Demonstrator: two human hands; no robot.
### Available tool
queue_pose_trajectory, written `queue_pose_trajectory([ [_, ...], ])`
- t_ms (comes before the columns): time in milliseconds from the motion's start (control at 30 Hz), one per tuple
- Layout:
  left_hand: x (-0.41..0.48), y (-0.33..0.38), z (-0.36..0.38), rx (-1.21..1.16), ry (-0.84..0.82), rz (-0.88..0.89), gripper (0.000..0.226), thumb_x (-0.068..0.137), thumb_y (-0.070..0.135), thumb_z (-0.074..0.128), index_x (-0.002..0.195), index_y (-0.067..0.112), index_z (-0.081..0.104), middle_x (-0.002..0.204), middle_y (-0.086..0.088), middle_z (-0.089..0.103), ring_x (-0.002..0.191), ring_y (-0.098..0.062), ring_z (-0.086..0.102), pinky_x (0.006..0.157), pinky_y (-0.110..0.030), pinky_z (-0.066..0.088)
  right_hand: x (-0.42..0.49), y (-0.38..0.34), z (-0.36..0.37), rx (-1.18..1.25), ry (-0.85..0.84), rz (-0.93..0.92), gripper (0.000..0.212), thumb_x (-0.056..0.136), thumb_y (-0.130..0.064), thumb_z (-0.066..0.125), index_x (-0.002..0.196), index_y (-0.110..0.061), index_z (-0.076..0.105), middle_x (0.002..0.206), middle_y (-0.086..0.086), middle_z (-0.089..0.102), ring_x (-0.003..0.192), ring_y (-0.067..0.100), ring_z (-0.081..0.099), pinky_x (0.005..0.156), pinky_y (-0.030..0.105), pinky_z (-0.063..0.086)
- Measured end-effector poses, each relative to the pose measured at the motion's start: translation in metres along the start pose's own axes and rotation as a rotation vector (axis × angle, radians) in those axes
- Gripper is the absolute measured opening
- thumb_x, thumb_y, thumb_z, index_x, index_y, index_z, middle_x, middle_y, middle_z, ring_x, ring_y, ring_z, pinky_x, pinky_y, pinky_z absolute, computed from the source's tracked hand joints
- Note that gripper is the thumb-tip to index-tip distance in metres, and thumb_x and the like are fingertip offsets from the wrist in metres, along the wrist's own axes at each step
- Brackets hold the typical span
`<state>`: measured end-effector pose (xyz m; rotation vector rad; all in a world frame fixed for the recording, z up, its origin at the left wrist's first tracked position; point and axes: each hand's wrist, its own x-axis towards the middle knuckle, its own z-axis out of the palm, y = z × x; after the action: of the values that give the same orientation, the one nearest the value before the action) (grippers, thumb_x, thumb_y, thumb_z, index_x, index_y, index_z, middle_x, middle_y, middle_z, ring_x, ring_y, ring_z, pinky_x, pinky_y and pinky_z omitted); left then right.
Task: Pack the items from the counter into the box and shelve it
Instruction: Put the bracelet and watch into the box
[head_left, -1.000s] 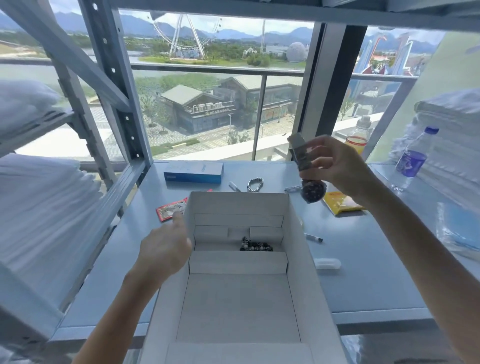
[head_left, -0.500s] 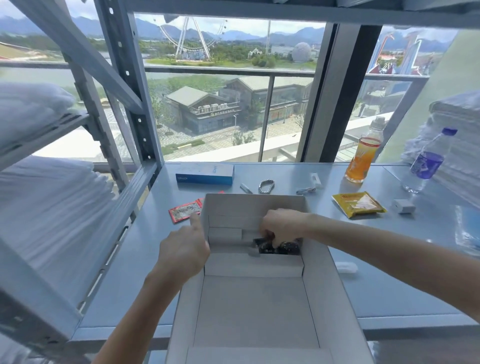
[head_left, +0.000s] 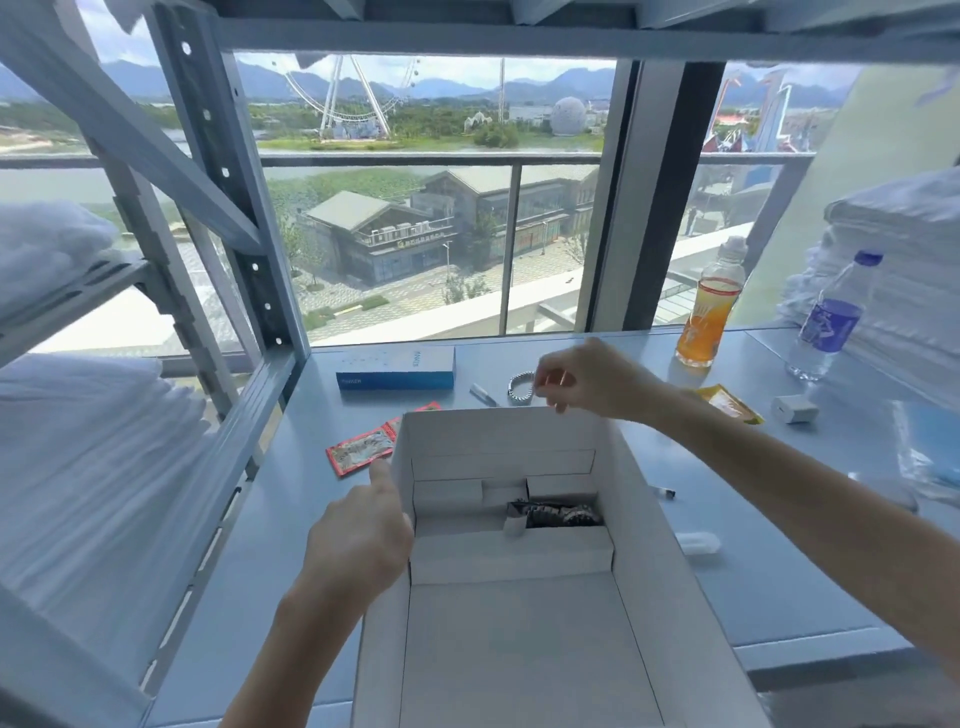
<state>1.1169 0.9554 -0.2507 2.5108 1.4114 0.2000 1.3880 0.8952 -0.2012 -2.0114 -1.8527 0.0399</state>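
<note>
An open white box (head_left: 644, 525) stands on the blue counter (head_left: 779, 587). A dark watch and beaded bracelet (head_left: 561, 514) lie at its far end. My left hand (head_left: 363, 540) rests on the box's left wall, holding it. My right hand (head_left: 587, 382) hovers over the counter just behind the box, fingers spread and empty, right beside a silver bracelet (head_left: 521, 388). Still on the counter are a blue carton (head_left: 397, 368), red sachets (head_left: 363, 449), a yellow sachet (head_left: 730, 402) and a small white case (head_left: 794, 409).
An orange drink bottle (head_left: 709, 312) and a water bottle (head_left: 831, 322) stand at the back right. Small pens (head_left: 483, 394) (head_left: 662, 491) and a white capsule (head_left: 698, 543) lie near the box. Shelving with white folded cloth (head_left: 88, 467) fills the left; more cloth is stacked at right.
My right hand carried the watch down into the box, let it go there, then lifted out and moved back to the silver bracelet. The left hand stayed on the box wall.
</note>
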Motion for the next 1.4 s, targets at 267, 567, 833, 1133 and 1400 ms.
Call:
queue_pose_trajectory([
  [267, -0.008, 0.005, 0.001, -0.028, 0.025, -0.082, 0.037, 0.087, 0.012, 0.036, 0.124, 0.017, 0.033, 0.067, 0.001, 0.04, 0.073, -0.028, 0.045, 0.063, -0.033, 0.037, 0.054, 0.089, 0.031, -0.131, -0.109, 0.187, 0.016, 0.088, -0.013, 0.058, 0.096, -0.014, 0.071, 0.099, 0.005, 0.071, 0.094, 0.024, 0.065, 0.086, 0.034, 0.05],
  [567, -0.01, 0.011, 0.002, 0.006, 0.024, -0.197, 0.02, 0.086, 0.013, 0.036, 0.106, 0.017, 0.037, 0.072, -0.004, 0.044, 0.074, -0.031, 0.047, 0.063, -0.033, 0.038, 0.1, 0.111, 0.098, -0.188, -0.473, 0.109, 0.034, 0.09, -0.012, 0.05, 0.122, -0.005, 0.056, 0.13, 0.009, 0.055, 0.117, 0.027, 0.052, 0.099, 0.034, 0.041],
  [833, -0.007, 0.009, 0.002, -0.039, 0.0, -0.203, 0.01, 0.086, 0.018, 0.04, 0.088, 0.021, 0.031, 0.072, -0.004, 0.043, 0.073, -0.03, 0.046, 0.063, -0.033, 0.036, 0.079, 0.125, 0.099, -0.201, -0.42, 0.156, 0.02, 0.091, -0.017, 0.046, 0.111, -0.013, 0.051, 0.109, 0.011, 0.06, 0.094, 0.029, 0.057, 0.08, 0.035, 0.043],
  [1133, -0.007, 0.011, 0.002, 0.01, 0.0, -0.149, 0.003, 0.088, 0.014, 0.038, 0.091, 0.015, 0.037, 0.073, -0.004, 0.045, 0.075, -0.029, 0.049, 0.063, -0.032, 0.04, 0.039, 0.065, -0.037, 0.289, -0.016, -0.005, 0.014, 0.082, -0.007, 0.067, 0.095, -0.01, 0.069, 0.079, 0.003, 0.071, 0.056, -0.002, 0.061, 0.059, 0.004, 0.045],
  [1400, -0.008, 0.008, 0.002, 0.029, 0.033, -0.095, 0.035, 0.089, 0.012, 0.037, 0.124, 0.011, 0.04, 0.088, -0.011, 0.053, 0.079, -0.031, 0.049, 0.067, -0.032, 0.039, 0.001, -0.009, -0.047, 0.4, -0.08, -0.106, 0.013, 0.082, -0.005, 0.067, 0.094, -0.011, 0.069, 0.076, 0.001, 0.071, 0.059, 0.004, 0.066, 0.062, 0.015, 0.054],
])
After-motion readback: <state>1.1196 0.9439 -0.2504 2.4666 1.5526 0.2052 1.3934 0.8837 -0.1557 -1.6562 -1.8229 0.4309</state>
